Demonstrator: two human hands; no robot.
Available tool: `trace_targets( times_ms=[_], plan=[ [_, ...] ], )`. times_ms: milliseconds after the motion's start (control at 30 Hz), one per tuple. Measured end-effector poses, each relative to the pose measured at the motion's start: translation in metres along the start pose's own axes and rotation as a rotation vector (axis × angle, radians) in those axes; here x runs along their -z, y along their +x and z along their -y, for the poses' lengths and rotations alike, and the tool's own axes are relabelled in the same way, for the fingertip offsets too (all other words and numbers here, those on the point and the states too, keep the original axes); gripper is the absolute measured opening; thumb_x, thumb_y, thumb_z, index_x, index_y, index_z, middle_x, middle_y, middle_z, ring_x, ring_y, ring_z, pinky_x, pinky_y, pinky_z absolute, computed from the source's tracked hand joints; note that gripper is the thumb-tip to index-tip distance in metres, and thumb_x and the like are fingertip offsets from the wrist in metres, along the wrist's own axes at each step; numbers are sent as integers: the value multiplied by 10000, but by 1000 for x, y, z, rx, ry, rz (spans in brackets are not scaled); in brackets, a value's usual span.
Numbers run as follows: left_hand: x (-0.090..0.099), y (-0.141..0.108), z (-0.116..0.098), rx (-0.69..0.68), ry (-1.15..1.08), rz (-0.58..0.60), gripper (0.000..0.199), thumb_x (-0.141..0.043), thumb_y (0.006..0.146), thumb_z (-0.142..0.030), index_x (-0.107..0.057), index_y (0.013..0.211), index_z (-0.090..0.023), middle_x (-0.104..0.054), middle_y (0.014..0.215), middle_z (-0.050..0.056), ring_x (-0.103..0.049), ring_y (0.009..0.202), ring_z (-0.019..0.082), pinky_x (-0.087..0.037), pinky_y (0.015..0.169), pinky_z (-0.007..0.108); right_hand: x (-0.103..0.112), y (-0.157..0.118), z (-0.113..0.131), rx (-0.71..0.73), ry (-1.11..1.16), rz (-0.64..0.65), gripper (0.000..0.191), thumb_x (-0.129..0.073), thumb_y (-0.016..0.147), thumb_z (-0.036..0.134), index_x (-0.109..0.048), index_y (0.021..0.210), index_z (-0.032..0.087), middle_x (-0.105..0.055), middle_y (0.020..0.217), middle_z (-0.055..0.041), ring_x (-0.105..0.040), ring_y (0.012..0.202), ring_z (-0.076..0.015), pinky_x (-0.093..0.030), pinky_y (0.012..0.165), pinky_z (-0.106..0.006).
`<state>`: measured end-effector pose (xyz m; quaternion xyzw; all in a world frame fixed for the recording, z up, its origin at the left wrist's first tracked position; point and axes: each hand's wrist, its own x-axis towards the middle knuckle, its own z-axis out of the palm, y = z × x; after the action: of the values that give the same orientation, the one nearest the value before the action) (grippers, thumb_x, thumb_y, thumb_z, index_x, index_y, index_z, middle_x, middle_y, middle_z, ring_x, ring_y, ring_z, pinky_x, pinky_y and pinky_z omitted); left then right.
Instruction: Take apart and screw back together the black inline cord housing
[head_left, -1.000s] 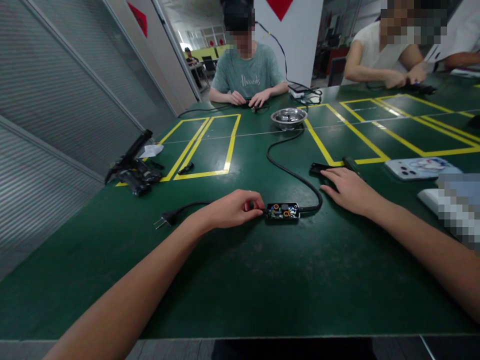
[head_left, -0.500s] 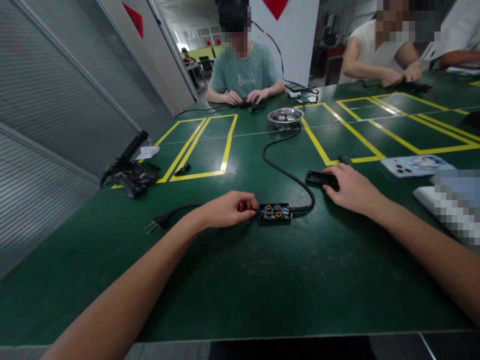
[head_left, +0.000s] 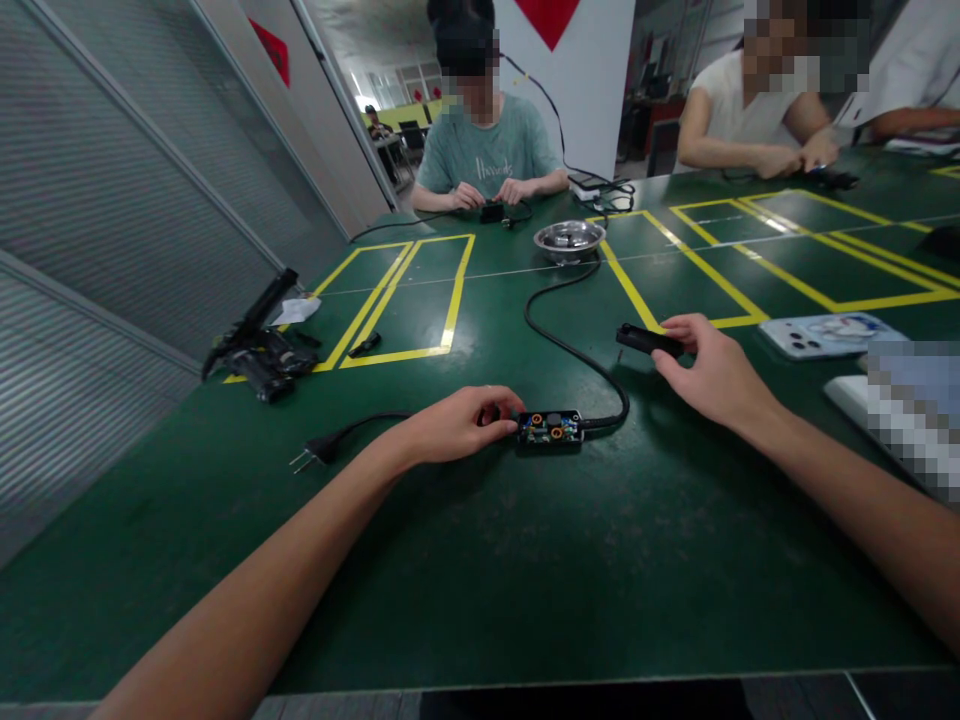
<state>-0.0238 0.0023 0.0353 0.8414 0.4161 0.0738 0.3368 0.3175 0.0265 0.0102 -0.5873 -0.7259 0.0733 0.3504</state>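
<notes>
An opened black adapter case (head_left: 550, 432) lies on the green table with its circuit board facing up. Coils and coloured parts show on the board. My left hand (head_left: 472, 422) is curled at the case's left end, thumb and finger closed on it where the cord enters. From that side a cord runs to a two-pin plug (head_left: 319, 450). A black cable (head_left: 574, 345) leaves the right end and curves away toward the metal bowl (head_left: 568, 240). My right hand (head_left: 705, 365) pinches a long black plastic cover (head_left: 643, 340), tilted and raised off the table.
Black tools (head_left: 262, 350) and a small black piece (head_left: 365, 345) lie at the left. A phone (head_left: 829, 333) and a white object (head_left: 885, 430) sit at the right. Yellow tape (head_left: 461, 285) marks the table (head_left: 480, 570). Across it, co-workers (head_left: 487, 150) handle black parts.
My right hand has lifted the black cover from the table and tilted it. My left hand has shifted slightly right, closer onto the case's end.
</notes>
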Motion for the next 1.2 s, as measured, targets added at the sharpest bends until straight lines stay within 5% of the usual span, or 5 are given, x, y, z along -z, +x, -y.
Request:
trace_targets(
  times_ms=[267, 500, 667, 1000, 1200],
  plan=[
    [-1, 1, 3, 1, -84, 33, 285, -503, 920, -369, -595, 1115, -183, -635, 918, 35, -563, 767, 149, -426, 666, 267, 2, -5, 17, -11, 393, -140, 561, -655, 809, 383, -425, 1296, 228, -624, 1130, -111, -644, 998, -246, -531, 929, -451],
    [0, 1, 4, 11, -80, 32, 306, -515, 912, -388, -606, 1120, -183, -639, 911, 37, -567, 744, 147, -416, 642, 260, -1, -32, 53, 66, 600, 84, 450, -644, 837, 363, -524, 1253, 239, -621, 1183, -94, -614, 1098, -255, -508, 989, -456],
    [0, 1, 5, 6, -95, 29, 308, -513, 914, -386, -607, 1126, -182, -644, 915, 40, -574, 758, 150, -427, 653, 263, 0, -40, 64, 203, 519, 241, 470, -634, 854, 312, -527, 1308, 259, -588, 1225, -81, -592, 1118, -241, -501, 996, -465],
    [7, 1, 7, -28, -141, 110, 295, -532, 905, -335, -611, 1158, -206, -654, 1005, 42, -590, 862, 165, -455, 735, 280, 1, -37, 72, 339, 352, 301, 601, -585, 879, 253, -394, 1449, 266, -596, 1218, -74, -586, 1088, -221, -488, 988, -459],
    [8, 1, 9, -34, -192, 130, 302, -555, 883, -308, -601, 1160, -198, -643, 947, 36, -578, 817, 159, -451, 706, 273, -16, -44, 77, 455, 323, 325, 568, -516, 909, 215, -378, 1458, 251, -533, 1321, -94, -542, 1161, -220, -488, 1001, -456]
  ],
)
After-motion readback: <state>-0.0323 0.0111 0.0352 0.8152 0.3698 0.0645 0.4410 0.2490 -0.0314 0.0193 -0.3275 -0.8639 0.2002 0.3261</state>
